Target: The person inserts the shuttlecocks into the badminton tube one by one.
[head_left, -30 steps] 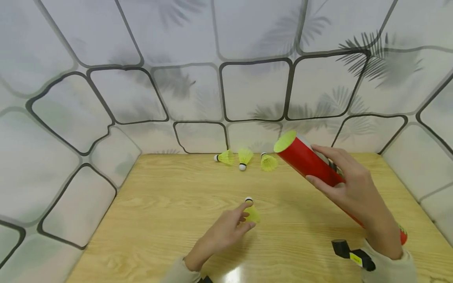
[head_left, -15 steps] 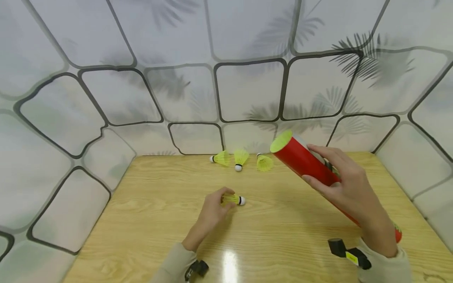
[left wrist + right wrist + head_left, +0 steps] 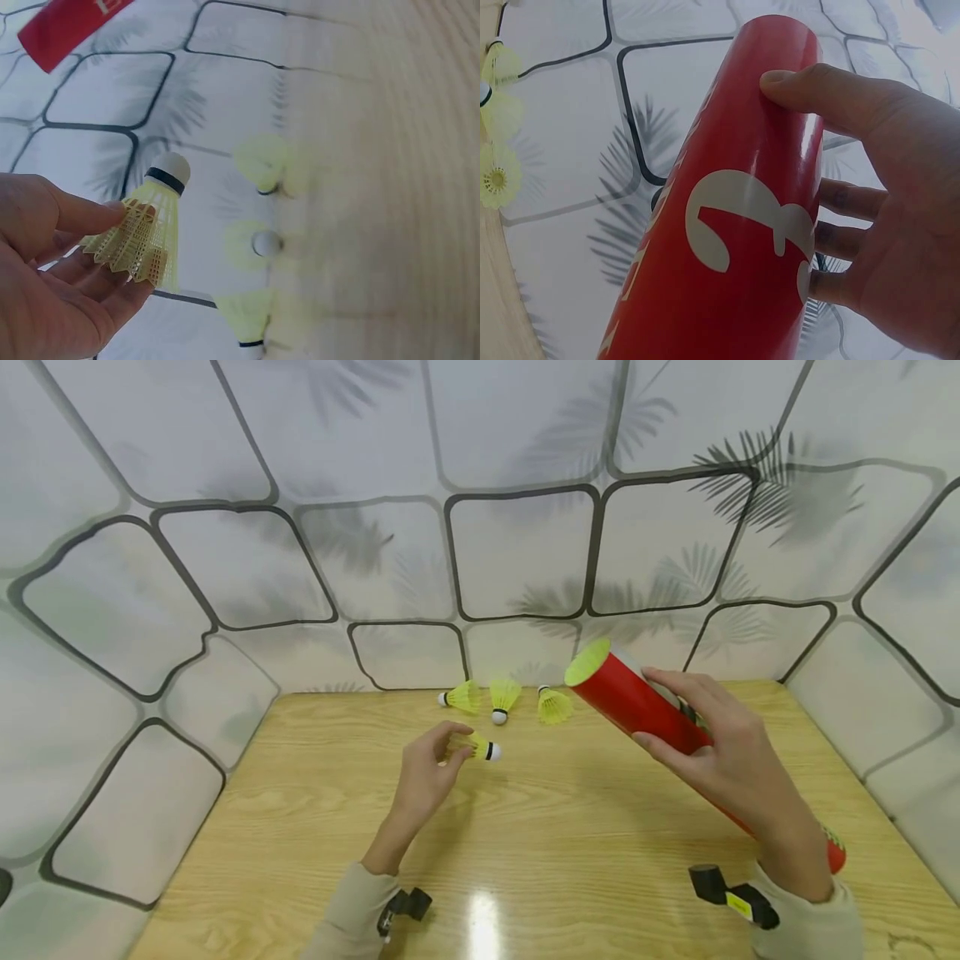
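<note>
My left hand (image 3: 423, 777) pinches a yellow shuttlecock (image 3: 142, 232) by its skirt, thumb on one side and fingers on the other. Its white cork (image 3: 492, 752) with a black band points right in the head view. My right hand (image 3: 723, 747) grips a red shuttlecock tube (image 3: 637, 706) round its middle. The tube leans, its open yellow-green mouth (image 3: 588, 663) up and to the left, its lower end (image 3: 836, 852) down at the right. White lettering shows on it in the right wrist view.
Along the back of the wooden table (image 3: 337, 810) lie three more yellow shuttlecocks: a left one (image 3: 462, 697), a middle one (image 3: 504, 695) and a right one (image 3: 554, 705). A patterned backdrop (image 3: 525, 552) rises right behind them and along both sides.
My left hand has taken hold of the shuttlecock, turned its cork to the right and moved it up and leftward in view. My right hand holds the tube at much the same tilt.
</note>
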### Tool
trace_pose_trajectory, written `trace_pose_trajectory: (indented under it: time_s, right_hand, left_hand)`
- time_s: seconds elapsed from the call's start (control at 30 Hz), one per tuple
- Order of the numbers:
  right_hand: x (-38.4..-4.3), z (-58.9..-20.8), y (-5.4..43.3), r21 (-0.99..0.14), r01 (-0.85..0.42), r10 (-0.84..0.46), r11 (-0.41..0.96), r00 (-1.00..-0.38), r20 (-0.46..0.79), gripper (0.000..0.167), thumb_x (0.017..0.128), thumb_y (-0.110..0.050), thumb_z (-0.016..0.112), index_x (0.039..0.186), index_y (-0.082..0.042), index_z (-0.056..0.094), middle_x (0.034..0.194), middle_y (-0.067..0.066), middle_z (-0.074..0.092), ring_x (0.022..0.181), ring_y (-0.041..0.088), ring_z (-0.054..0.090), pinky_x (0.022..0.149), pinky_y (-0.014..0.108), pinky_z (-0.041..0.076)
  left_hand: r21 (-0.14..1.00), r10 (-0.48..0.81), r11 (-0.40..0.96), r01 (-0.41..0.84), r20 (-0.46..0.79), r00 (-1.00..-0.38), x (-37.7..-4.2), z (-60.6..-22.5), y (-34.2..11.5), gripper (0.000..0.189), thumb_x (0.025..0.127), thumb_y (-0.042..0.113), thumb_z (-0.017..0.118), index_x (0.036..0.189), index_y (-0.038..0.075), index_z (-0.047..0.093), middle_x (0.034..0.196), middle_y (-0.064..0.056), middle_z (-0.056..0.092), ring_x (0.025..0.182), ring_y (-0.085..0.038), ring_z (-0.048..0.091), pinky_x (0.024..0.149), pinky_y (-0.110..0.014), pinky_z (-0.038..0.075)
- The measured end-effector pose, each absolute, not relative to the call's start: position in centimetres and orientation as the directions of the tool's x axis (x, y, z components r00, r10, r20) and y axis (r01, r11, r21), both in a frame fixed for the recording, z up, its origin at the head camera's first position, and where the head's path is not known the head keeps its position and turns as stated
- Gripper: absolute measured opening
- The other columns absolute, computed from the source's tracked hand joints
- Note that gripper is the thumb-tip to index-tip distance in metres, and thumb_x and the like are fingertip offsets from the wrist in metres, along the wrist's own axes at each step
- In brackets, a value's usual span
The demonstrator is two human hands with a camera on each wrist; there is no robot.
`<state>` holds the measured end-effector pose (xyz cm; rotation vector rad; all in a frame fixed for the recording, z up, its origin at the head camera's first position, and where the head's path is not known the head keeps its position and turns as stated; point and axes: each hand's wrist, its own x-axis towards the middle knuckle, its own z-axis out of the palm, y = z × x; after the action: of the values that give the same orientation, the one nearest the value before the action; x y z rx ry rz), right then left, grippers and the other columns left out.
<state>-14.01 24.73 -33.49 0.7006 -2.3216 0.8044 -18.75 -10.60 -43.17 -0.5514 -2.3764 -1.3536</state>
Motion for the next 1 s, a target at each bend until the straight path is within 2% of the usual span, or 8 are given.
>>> trace_pose_trajectory:
  time_s: [0.1,0.4,0.6,0.7,0.87,1.0]
  right_hand:
    - [-14.0,-33.5,24.7,-0.375,-0.628,-0.28,0.681,-0.697,0.66,0.083,0.072,-0.004,0.092,0.147,-0.015,0.057,0.129,0.006,0.064,0.098,0.012,0.057,0.064,0.014,0.055]
    - [-13.9,-33.6,24.4,-0.386,-0.627,-0.283,0.677,-0.705,0.65,0.083,0.072,-0.003,0.092,0.147,-0.016,0.057,0.128,0.006,0.064,0.094,0.011,0.057,0.062,0.015,0.056]
    - [-13.9,-33.9,23.9,-0.388,-0.629,-0.307,0.674,-0.716,0.627,0.083,0.074,-0.005,0.091,0.148,-0.017,0.055,0.132,0.006,0.062,0.105,0.016,0.059,0.067,0.024,0.059]
    - [-14.1,-34.0,23.6,-0.391,-0.637,-0.315,0.664,-0.713,0.627,0.082,0.074,-0.005,0.091,0.147,-0.017,0.056,0.133,0.006,0.062,0.106,0.018,0.061,0.065,0.027,0.06]
    - [-14.3,-34.0,23.1,-0.389,-0.659,-0.336,0.644,-0.7,0.63,0.078,0.075,-0.005,0.091,0.145,-0.016,0.058,0.136,0.003,0.061,0.108,0.017,0.061,0.065,0.02,0.059]
    - [-14.4,-34.2,22.8,-0.382,-0.673,-0.35,0.633,-0.69,0.634,0.078,0.075,-0.006,0.091,0.145,-0.017,0.058,0.136,0.002,0.061,0.109,0.017,0.061,0.073,0.012,0.055]
  left_hand:
    - [0.747,0.166,0.416,0.519,0.499,-0.851,-18.6,-42.3,-10.2,0.023,0.09,-0.003,0.076,0.112,0.001,0.072,0.103,-0.011,0.076,0.083,-0.023,0.076,0.078,-0.04,0.063]
    - [0.746,0.142,0.289,0.601,0.587,-0.797,-18.3,-38.9,-9.3,0.024,0.091,-0.005,0.074,0.115,0.001,0.071,0.096,-0.01,0.074,0.085,-0.024,0.074,0.078,-0.035,0.062]
    - [0.724,0.131,0.234,0.648,0.637,-0.759,-18.1,-37.0,-9.1,0.024,0.092,-0.005,0.073,0.115,-0.002,0.071,0.099,-0.012,0.074,0.084,-0.026,0.074,0.081,-0.035,0.062]
    - [0.703,0.125,0.221,0.676,0.667,-0.734,-18.3,-36.3,-9.0,0.024,0.092,-0.004,0.073,0.116,-0.001,0.071,0.1,-0.012,0.075,0.084,-0.026,0.074,0.082,-0.036,0.061]
    - [0.681,0.115,0.205,0.703,0.696,-0.708,-18.5,-35.4,-8.9,0.024,0.093,-0.004,0.072,0.117,0.0,0.071,0.101,-0.011,0.076,0.086,-0.026,0.074,0.084,-0.034,0.06]
    - [0.672,0.117,0.153,0.725,0.716,-0.688,-18.5,-34.7,-8.6,0.024,0.094,-0.006,0.071,0.117,-0.001,0.07,0.102,-0.013,0.075,0.088,-0.029,0.074,0.086,-0.034,0.06]
